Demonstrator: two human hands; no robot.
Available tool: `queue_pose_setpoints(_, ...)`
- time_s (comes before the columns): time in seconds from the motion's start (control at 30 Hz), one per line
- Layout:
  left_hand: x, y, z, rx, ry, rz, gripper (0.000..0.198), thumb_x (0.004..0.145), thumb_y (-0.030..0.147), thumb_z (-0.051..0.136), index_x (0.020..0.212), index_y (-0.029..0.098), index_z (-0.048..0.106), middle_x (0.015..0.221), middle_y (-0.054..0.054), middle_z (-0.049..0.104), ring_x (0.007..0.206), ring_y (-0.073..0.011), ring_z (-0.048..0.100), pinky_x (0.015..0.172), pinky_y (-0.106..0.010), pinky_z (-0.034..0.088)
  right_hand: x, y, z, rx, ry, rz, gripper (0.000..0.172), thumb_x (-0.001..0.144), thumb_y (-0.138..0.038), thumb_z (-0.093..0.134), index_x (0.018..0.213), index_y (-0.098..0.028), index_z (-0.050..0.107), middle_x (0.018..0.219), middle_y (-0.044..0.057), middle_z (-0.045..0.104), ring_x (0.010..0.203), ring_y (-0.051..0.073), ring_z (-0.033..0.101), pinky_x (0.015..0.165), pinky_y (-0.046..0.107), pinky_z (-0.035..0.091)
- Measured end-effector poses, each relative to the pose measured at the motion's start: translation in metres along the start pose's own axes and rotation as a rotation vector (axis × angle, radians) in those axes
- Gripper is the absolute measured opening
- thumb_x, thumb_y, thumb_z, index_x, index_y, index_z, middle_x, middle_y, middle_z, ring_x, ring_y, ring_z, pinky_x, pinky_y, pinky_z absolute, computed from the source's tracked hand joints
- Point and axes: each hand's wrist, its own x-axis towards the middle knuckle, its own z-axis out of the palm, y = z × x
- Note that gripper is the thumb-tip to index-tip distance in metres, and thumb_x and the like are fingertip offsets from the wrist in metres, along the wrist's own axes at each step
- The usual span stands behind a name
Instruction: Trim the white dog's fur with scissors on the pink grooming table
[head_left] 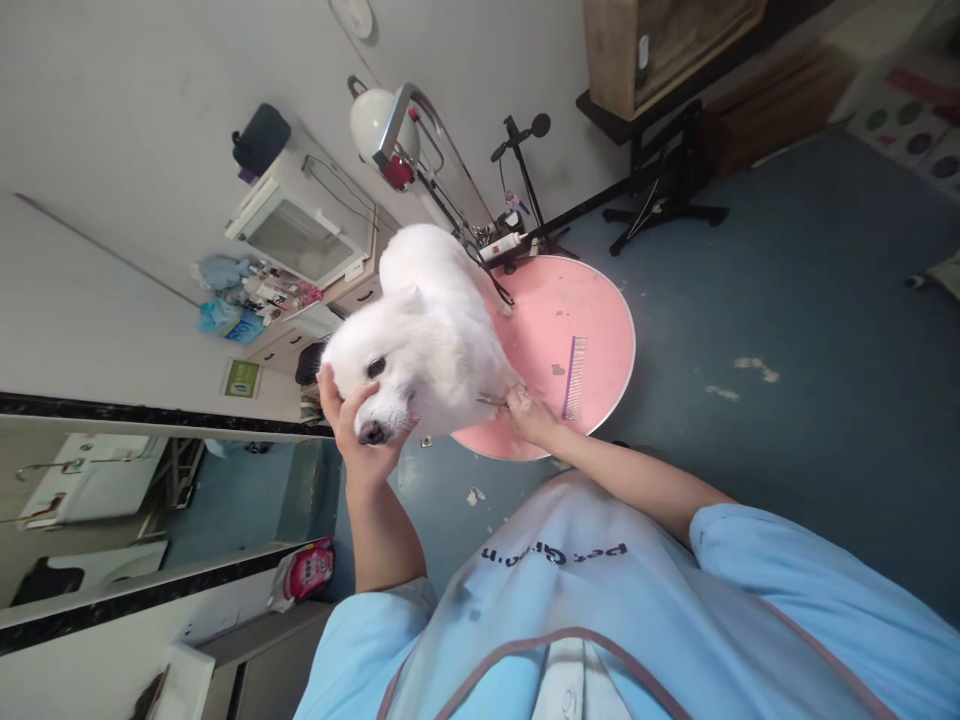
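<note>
A fluffy white dog (442,340) stands on a round pink grooming table (607,310), its head turned toward me. My left hand (364,440) cups the dog's head from below, with the thumb and fingers spread around the muzzle and cheek. In my right hand (531,415) is a pair of scissors (491,399), the blades pointing at the fur of the dog's chest. How my right fingers sit in the handles is too small to make out. A purple-backed comb (574,378) lies on the table just beyond my right hand.
A metal grooming arm (397,130) with a dark loop rises behind the dog. Beyond stand a white cabinet (307,220) with a glass door and a black tripod stand (525,170). Tufts of white fur (754,368) lie on the blue floor.
</note>
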Motion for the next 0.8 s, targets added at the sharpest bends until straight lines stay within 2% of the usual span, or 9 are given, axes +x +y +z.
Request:
queue_pose_setpoints(0.13,-0.001,0.000,0.000,-0.020,-0.003,0.002,0.067,0.068,0.056,0.088,0.122,0.024,0.062,0.168,-0.015,0.022,0.160,-0.0369,0.018,0.130,-0.055,0.015,-0.002,-0.004,-0.019,-0.032,0.052,-0.087,0.023,0.099,-0.029,0.051,0.111,-0.011,0.059,0.112,0.020,0.066,0.103,0.032,0.062,0.093,0.047,0.049)
queue_pose_setpoints(0.27,-0.001,0.002,0.000,0.041,0.007,-0.034,0.068,0.068,0.062,0.085,0.117,0.021,0.062,0.167,-0.017,0.024,0.158,-0.0381,0.022,0.129,-0.056,0.021,-0.004,-0.011,-0.029,-0.043,-0.018,-0.044,0.024,0.102,-0.020,0.039,0.109,-0.011,0.061,0.105,0.019,0.067,0.097,0.029,0.064,0.085,0.041,0.050)
queue_pose_setpoints(0.43,-0.001,0.003,-0.001,0.042,0.002,-0.019,0.065,0.071,0.060,0.084,0.117,0.020,0.061,0.167,-0.017,0.023,0.157,-0.0386,0.024,0.127,-0.055,0.025,-0.004,-0.014,-0.036,-0.032,0.012,-0.120,0.023,0.094,-0.020,0.051,0.110,-0.009,0.064,0.107,0.020,0.067,0.103,0.032,0.062,0.092,0.047,0.049)
queue_pose_setpoints(0.53,-0.002,0.004,-0.002,0.052,0.002,-0.004,0.067,0.070,0.061,0.085,0.118,0.021,0.061,0.167,-0.017,0.024,0.157,-0.0395,0.025,0.127,-0.057,0.028,-0.002,-0.013,-0.043,-0.036,-0.008,-0.099,0.025,0.095,-0.011,0.042,0.105,-0.010,0.065,0.100,0.017,0.069,0.095,0.028,0.063,0.084,0.042,0.050)
queue_pose_setpoints(0.67,-0.002,0.006,-0.002,0.073,0.009,0.033,0.065,0.071,0.057,0.086,0.120,0.022,0.061,0.167,-0.019,0.025,0.157,-0.0381,0.026,0.127,-0.056,0.028,0.003,-0.010,-0.055,-0.023,-0.026,-0.128,0.023,0.094,-0.019,0.051,0.111,-0.009,0.063,0.105,0.017,0.069,0.097,0.028,0.064,0.081,0.037,0.050)
queue_pose_setpoints(0.8,-0.004,0.010,-0.003,0.077,0.022,0.040,0.064,0.072,0.054,0.086,0.121,0.022,0.061,0.167,-0.019,0.026,0.157,-0.0378,0.026,0.126,-0.057,0.028,0.008,-0.006,-0.066,-0.017,-0.099,-0.104,0.027,0.094,-0.011,0.044,0.114,-0.010,0.062,0.106,0.016,0.070,0.095,0.025,0.066,0.079,0.034,0.049)
